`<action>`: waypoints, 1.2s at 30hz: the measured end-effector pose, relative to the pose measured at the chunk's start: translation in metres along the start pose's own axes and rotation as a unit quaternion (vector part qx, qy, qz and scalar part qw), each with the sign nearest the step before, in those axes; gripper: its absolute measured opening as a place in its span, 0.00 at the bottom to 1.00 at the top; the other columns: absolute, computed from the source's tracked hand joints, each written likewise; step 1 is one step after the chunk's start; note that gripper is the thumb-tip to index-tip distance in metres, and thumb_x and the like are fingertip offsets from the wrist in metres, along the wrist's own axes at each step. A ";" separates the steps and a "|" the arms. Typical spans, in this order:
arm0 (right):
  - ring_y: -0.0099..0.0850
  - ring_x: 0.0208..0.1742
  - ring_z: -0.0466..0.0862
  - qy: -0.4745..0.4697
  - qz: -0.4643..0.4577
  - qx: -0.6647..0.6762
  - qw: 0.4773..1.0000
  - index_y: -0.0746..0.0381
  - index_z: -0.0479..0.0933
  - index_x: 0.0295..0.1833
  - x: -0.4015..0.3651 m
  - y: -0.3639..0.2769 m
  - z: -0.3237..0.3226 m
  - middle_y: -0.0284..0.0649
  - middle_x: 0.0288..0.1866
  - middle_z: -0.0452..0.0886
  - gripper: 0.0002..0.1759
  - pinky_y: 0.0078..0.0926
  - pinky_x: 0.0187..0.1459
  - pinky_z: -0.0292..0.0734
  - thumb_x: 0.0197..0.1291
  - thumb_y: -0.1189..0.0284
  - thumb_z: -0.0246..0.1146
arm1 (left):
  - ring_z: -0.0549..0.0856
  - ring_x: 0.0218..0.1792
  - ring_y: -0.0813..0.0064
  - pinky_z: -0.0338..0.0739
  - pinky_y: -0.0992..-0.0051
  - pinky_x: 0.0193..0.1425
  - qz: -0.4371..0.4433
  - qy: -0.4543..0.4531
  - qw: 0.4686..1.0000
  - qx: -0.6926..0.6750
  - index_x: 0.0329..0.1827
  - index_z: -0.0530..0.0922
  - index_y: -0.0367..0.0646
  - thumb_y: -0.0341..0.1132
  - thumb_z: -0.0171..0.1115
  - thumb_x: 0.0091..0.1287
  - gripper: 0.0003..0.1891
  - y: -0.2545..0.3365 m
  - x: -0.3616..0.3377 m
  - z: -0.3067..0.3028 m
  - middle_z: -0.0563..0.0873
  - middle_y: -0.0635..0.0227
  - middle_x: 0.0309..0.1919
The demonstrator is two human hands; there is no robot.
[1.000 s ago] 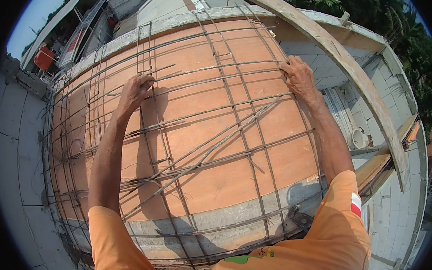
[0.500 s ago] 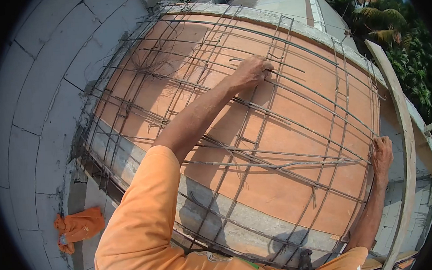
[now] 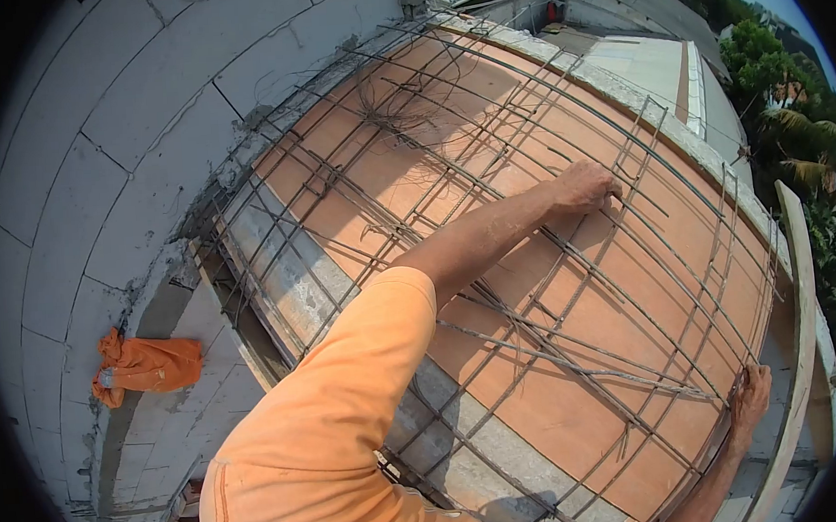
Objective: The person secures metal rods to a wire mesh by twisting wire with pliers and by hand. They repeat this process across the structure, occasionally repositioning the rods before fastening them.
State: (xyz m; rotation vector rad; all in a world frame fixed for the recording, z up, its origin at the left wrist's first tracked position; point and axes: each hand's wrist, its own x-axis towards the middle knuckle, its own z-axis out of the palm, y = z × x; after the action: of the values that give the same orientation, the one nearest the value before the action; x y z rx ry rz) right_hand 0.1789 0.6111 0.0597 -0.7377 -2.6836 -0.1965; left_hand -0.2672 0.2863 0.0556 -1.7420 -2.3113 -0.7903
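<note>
Since the earlier frame the view has swung left, so the left hand [image 3: 583,188] and right hand [image 3: 752,396] sit lower and further right in my feed, each at much the same spot on the work. From where I watch, the left hand has its fingers curled in around a long, thin, dark steel bar [image 3: 702,289], though its knuckles hide part of the grip. That bar lies between the two hands, its long axis running down and rightward across my view from the left hand to near the right. The right hand is nearer the far end, its fingers bent at the edge, but I cannot tell whether they grip anything. Around the bar I see a grid of crossed, dark steel rods [image 3: 658,433] above a flat orange-brown plywood panel [image 3: 552,415], bordered by a rough grey concrete strip [image 3: 491,443]. Further out are a tangle of thin dark wire [image 3: 395,119], a pale-grey block wall [image 3: 97,185], a crumpled bright-orange cloth [image 3: 161,364] and, beyond the right hand, a long pale wooden plank [image 3: 802,333].
</note>
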 end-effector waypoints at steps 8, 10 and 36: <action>0.42 0.49 0.79 -0.002 0.034 -0.031 0.999 0.62 0.81 0.46 0.005 -0.030 -0.030 0.41 0.43 0.77 0.07 0.41 0.47 0.79 0.64 0.75 0.60 | 0.88 0.47 0.55 0.81 0.60 0.52 -0.016 -0.025 0.999 -0.018 0.49 0.86 0.43 0.23 0.57 0.60 0.17 0.000 0.005 -0.002 0.89 0.57 0.45; 0.42 0.51 0.80 0.005 0.046 -0.009 0.999 0.60 0.82 0.48 0.012 -0.038 -0.037 0.42 0.45 0.79 0.11 0.40 0.50 0.79 0.61 0.77 0.61 | 0.87 0.52 0.56 0.80 0.61 0.56 -0.038 -0.038 0.998 -0.009 0.51 0.86 0.41 0.22 0.56 0.60 0.18 0.002 0.006 -0.002 0.89 0.57 0.48; 0.44 0.45 0.84 0.047 0.005 0.015 0.999 0.60 0.82 0.36 0.098 -0.061 0.034 0.43 0.39 0.79 0.04 0.44 0.41 0.82 0.59 0.75 0.61 | 0.82 0.53 0.55 0.80 0.60 0.55 0.014 0.043 0.996 0.074 0.59 0.78 0.46 0.27 0.64 0.64 0.20 0.004 0.018 0.006 0.81 0.60 0.51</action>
State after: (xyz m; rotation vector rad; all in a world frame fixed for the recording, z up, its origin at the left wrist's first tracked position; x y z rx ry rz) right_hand 0.0592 0.6125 0.0618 -0.7147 -2.5872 -0.1835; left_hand -0.2678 0.3053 0.0595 -1.6402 -2.2238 -0.6572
